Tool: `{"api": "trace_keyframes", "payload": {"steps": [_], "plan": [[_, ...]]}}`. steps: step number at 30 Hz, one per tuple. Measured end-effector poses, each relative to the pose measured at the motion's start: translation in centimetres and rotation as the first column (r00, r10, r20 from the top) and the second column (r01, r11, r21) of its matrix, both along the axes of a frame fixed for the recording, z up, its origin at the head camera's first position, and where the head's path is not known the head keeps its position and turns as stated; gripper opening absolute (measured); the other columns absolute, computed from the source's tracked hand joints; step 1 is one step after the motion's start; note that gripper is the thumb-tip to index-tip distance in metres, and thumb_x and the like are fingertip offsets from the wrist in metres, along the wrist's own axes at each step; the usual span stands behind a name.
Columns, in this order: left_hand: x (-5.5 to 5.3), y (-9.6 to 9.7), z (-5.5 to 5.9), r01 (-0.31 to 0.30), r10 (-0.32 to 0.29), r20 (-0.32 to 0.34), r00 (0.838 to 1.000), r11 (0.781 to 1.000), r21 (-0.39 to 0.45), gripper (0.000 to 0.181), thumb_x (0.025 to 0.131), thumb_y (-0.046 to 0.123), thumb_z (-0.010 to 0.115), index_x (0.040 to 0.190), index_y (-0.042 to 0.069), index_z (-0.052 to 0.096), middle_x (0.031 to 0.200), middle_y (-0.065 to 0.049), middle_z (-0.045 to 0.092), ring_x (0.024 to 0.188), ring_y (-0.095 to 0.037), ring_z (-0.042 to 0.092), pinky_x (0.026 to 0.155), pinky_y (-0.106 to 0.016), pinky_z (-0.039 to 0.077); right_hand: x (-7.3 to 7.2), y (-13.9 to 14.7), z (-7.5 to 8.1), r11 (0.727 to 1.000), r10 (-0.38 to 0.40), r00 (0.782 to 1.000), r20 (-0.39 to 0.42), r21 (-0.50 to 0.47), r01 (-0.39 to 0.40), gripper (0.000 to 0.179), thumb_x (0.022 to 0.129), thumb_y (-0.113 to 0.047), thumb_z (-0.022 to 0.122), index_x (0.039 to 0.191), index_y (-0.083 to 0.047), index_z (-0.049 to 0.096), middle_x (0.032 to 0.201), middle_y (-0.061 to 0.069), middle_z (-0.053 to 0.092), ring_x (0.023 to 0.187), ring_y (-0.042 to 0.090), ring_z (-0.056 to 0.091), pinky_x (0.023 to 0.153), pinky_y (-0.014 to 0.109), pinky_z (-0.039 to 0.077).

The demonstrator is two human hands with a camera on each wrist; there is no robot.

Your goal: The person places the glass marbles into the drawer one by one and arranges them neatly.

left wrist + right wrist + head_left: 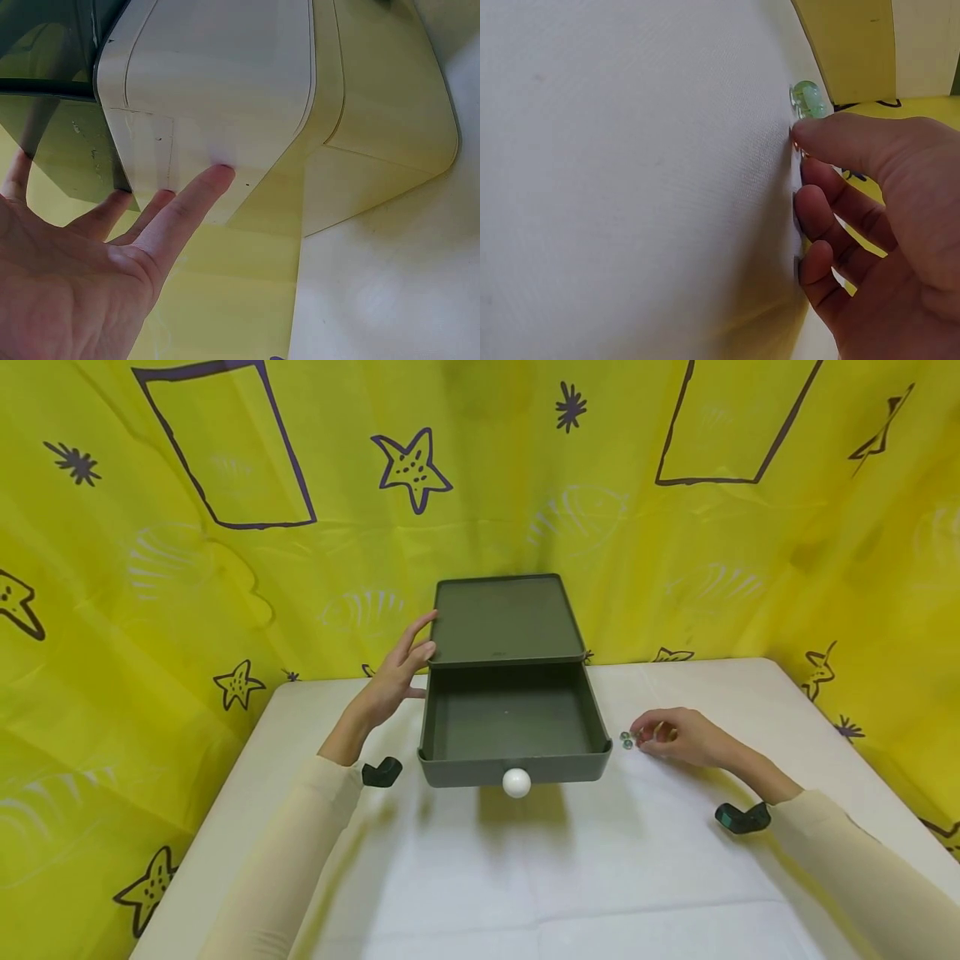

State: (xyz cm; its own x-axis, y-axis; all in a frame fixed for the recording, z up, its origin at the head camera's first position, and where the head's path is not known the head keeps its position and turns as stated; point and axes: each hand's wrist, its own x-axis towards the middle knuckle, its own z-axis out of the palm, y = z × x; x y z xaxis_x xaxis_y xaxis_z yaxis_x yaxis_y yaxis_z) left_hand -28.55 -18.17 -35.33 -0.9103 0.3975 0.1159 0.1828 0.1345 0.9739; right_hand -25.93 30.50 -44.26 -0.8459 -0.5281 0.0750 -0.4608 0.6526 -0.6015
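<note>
**Green marbles, small group, beside an open drawer**

Item 1: green marbles, glassy, round, with no long axis; we count at least two. They lie on the white-covered counter, to the right of the drawer and just left of the right hand's fingertips.

Item 2: right hand, the nearer of the two hands to the marbles. Thumb and fingers are bent down to the counter, the thumb tip just beside the green glass. We see a reddish glint under the thumb, but the fingers mask it, and we cannot tell whether anything is held.

Item 3: drawer unit, dark green on top, its length running away from the person. The drawer is pulled out toward the person, bare inside, with a round white knob on its front. From the right hand, the drawer lies to the left, beyond the marbles.

Item 4: left hand, on the far side of the unit from the marbles. Fingers are spread, gripping nothing; we note fingertips against the pale side panel.

Item 5: yellow curtain, behind the counter.
</note>
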Motion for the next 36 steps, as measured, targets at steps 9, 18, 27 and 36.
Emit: {"api": "trace_keyframes", "payload": {"steps": [9, 18, 27, 36], "plan": [[0.0, 0.2, 0.4, 0.007, -0.007, -0.007, 1.0, 1.0, 0.006, 0.06, 0.105, 0.047, 0.046, 0.16, 0.048, 0.023, 0.168, -0.006, 0.016, 0.15, -0.037, 0.028, 0.102, -0.075, 0.037, 0.1, 0.0, 0.1, 0.999, -0.039, 0.999, 0.012, 0.006, 0.039, 0.022, 0.09, -0.004, 0.077, 0.112, -0.01, 0.075, 0.092, -0.004, 0.069, 0.077, 0.015, 0.057, 0.067, 0.024, 0.05], [0.0, 0.2, 0.3, 0.007, -0.007, -0.009, 1.0, 1.0, 0.011, 0.06, 0.105, 0.047, 0.046, 0.16, 0.048, 0.023, 0.168, -0.007, 0.016, 0.149, -0.038, 0.028, 0.102, -0.075, 0.038, 0.2, 0.2, 0.1, 0.999, -0.051, 0.999, 0.002, 0.014, 0.051, 0.021, 0.09, -0.002, 0.076, 0.109, -0.01, 0.077, 0.097, -0.003, 0.072, 0.078, 0.015, 0.056, 0.068, 0.024, 0.049], [0.1, 0.2, 0.1, 0.009, -0.009, -0.012, 1.0, 1.0, 0.01, 0.06, 0.105, 0.046, 0.046, 0.161, 0.046, 0.022, 0.169, -0.006, 0.015, 0.15, -0.038, 0.027, 0.102, -0.075, 0.037, 0.2, 0.1, -0.1, 1.0, -0.023, 1.0, -0.01, 0.003, 0.023, 0.018, 0.09, -0.003, 0.076, 0.107, -0.01, 0.076, 0.096, -0.002, 0.072, 0.076, 0.012, 0.056, 0.067, 0.024, 0.05], [0.3, 0.1, 0.1, 0.006, -0.006, -0.005, 1.0, 1.0, 0.006, 0.058, 0.106, 0.045, 0.045, 0.159, 0.048, 0.023, 0.168, -0.006, 0.016, 0.15, -0.038, 0.026, 0.102, -0.076, 0.036, 0.1, 0.3, 1.6, 0.998, 0.057, 0.997, -0.043, 0.04, -0.056, 0.015, 0.089, -0.005, 0.078, 0.104, -0.008, 0.076, 0.094, -0.001, 0.071, 0.08, 0.012, 0.058, 0.071, 0.025, 0.051]]}}
